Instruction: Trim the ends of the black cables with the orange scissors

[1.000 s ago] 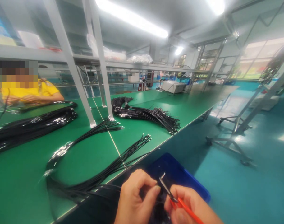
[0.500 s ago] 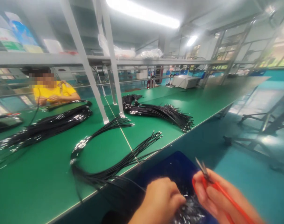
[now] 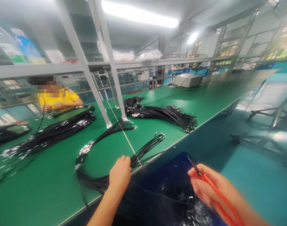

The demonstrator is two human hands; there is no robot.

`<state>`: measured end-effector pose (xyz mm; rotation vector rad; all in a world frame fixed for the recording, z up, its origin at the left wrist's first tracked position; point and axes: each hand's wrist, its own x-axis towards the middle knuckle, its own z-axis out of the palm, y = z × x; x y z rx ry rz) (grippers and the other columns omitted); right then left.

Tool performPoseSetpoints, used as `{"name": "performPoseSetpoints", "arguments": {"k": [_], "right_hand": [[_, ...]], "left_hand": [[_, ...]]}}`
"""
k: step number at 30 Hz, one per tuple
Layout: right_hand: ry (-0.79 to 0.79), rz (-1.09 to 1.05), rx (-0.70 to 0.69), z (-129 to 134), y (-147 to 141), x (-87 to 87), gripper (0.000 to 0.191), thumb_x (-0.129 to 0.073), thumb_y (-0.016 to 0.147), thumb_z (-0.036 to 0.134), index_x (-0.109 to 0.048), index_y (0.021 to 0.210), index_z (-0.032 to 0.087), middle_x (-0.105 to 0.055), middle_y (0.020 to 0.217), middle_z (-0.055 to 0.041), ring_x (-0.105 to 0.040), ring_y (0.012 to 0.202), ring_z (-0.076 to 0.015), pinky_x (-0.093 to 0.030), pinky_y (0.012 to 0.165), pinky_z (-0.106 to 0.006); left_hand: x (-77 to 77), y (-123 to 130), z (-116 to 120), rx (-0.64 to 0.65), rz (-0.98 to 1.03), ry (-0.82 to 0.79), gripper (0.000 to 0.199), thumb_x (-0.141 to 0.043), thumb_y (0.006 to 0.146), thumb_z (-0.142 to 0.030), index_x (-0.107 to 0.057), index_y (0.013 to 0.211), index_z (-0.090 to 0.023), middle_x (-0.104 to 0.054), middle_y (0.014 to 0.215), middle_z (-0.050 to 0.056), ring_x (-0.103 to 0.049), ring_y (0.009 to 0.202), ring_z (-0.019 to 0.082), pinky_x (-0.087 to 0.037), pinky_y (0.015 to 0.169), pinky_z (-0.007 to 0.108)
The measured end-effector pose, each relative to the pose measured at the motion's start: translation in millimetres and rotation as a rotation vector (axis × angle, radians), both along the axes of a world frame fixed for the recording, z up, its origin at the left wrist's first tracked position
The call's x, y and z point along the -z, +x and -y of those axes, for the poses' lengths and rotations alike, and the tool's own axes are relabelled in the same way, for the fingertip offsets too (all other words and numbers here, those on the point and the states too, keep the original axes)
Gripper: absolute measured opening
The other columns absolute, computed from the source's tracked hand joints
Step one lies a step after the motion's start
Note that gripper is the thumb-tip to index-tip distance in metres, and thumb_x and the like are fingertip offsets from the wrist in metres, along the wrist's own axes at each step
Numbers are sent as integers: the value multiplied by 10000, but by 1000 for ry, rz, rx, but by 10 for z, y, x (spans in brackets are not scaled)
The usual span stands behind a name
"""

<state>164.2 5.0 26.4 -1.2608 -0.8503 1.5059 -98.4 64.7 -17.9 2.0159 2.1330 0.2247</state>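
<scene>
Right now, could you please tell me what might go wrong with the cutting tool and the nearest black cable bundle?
The pointed tip of the red-handled cutting tool is exposed beyond the right hand, so it could nick the left hand if they meet. The bundle lies along the edge of the green table, so a tug might drag cables off.

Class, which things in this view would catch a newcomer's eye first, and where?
First, the red-handled metal cutters in the right hand, above the dark blue plastic bin. Next, the curved bundle of thin black cables on the green tabletop, with the left hand on it.
</scene>
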Motion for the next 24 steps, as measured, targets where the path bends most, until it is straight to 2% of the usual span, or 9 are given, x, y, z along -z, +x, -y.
{"name": "performPoseSetpoints", "arguments": {"k": [4,6,9,12,15,18,21,24], "right_hand": [[20,47,-1,-10,18,58,322,-771,602,423,-610,750,186,-521,482,47,-325,395,-57,-199,378,-184],[48,30,46,-5,78,85,289,-760,631,400,-616,768,189,-543,511,39,-348,412,-66,-251,388,-195],[97,-22,98,2,151,135,291,-764,650,399,-623,807,199,-559,575,40,-429,491,-92,-360,476,-221],[148,7,102,-7,137,197,296,-753,670,425,-604,821,219,-533,572,61,-456,522,-106,-378,515,-236],[155,45,124,-25,40,223,296,-745,671,431,-581,809,228,-527,532,74,-456,504,-108,-362,507,-242],[156,33,180,-35,-84,186,270,-740,667,395,-569,788,224,-524,503,78,-446,471,-105,-352,486,-241],[154,35,248,-19,-190,147,266,-758,638,338,-569,779,216,-519,484,80,-435,436,-99,-340,447,-230],[154,-10,313,31,-259,156,307,-778,605,303,-574,816,216,-531,502,80,-437,418,-91,-336,416,-212]], "left_hand": [[-53,-172,-78,22,171,-44,142,-511,740,-105,-473,649,-208,-566,792,50,-561,824,259,-395,721,360],[-135,-276,-114,39,319,-82,126,-478,745,-167,-426,644,-220,-540,687,7,-567,727,224,-409,686,337],[-331,-389,-146,88,568,-143,36,-441,749,-251,-433,767,-221,-508,604,-47,-564,634,175,-436,657,299],[-563,-364,-184,150,752,-175,279,-512,708,-331,-472,950,-196,-498,607,-70,-549,599,153,-437,651,288],[-761,-163,-271,213,858,-167,359,-576,679,-338,-507,995,-180,-473,619,-73,-523,575,137,-416,626,275],[-890,175,-360,261,924,-119,355,-588,686,-321,-517,998,-167,-474,656,-57,-506,573,133,-412,604,274],[-937,565,-314,319,972,-55,318,-571,726,-302,-530,1018,-181,-529,782,-10,-515,654,147,-417,612,271],[-882,884,-81,380,983,35,198,-543,787,-265,-580,972,-206,-565,808,2,-511,715,158,-402,648,268]]}}
